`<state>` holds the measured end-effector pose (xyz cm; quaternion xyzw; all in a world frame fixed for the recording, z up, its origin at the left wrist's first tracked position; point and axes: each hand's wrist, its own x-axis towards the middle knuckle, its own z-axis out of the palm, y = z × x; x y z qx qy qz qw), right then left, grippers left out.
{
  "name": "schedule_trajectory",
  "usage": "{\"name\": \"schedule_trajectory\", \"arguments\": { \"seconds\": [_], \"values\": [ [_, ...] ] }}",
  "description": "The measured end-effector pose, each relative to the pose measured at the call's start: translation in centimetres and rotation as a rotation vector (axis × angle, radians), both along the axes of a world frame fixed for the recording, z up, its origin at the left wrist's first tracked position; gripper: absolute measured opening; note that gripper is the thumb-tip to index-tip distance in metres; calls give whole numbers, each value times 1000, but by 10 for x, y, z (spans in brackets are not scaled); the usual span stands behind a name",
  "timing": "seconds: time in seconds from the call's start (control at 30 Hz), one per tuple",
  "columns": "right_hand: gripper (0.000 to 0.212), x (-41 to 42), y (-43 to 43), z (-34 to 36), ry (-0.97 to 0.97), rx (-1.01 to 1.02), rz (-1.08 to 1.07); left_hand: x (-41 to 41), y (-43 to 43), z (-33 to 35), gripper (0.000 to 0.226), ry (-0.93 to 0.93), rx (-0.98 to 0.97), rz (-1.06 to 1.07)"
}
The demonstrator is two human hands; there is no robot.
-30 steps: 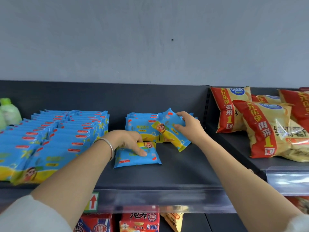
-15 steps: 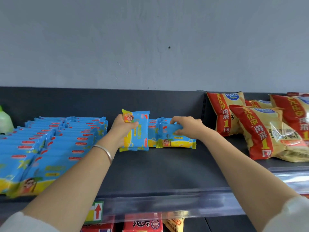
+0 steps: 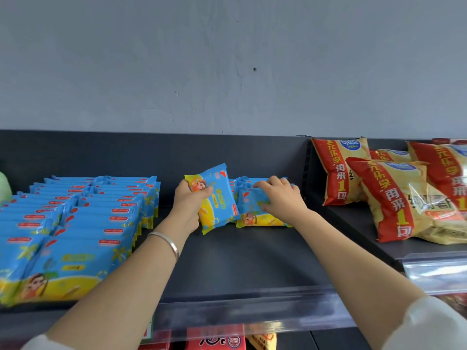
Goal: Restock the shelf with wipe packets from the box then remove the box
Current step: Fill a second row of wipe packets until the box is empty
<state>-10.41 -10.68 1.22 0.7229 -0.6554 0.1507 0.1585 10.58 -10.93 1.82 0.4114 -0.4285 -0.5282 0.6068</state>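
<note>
Two hands work at the back of the dark shelf [image 3: 252, 261]. The left hand [image 3: 188, 205] grips one wipe packet [image 3: 219, 198] by its left end, thumb across the face and fingers curled behind. The packet is tilted just beside the short row [image 3: 262, 218], probably ready to slot in front. The right hand [image 3: 280, 198] curls its spread fingers over that row's top edge, seemingly steadying it upright. Full rows [image 3: 83, 223] stand further left; the box is out of view.
</note>
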Motion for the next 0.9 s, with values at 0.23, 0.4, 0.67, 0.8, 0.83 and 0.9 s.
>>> {"name": "schedule_trajectory", "arguments": {
  "seconds": [0.23,0.4,0.67,0.8,0.83,0.9],
  "values": [
    [46,21,11,13,-593,-49,227,-8,6,4,27,73,-14,-39],
    [30,54,13,16,-964,128,368,-14,14,5,31,220,-57,-135],
    [29,71,0,32,-437,125,327,22,-5,-5,54,-209,-166,369],
    [36,92,-17,24,-191,199,267,28,-18,-26,42,-457,-104,308],
    [39,95,-20,22,-145,191,250,28,-20,-29,44,-461,-71,272],
    [44,99,-25,19,-85,171,216,28,-22,-31,52,-472,6,199]
  ]
}}
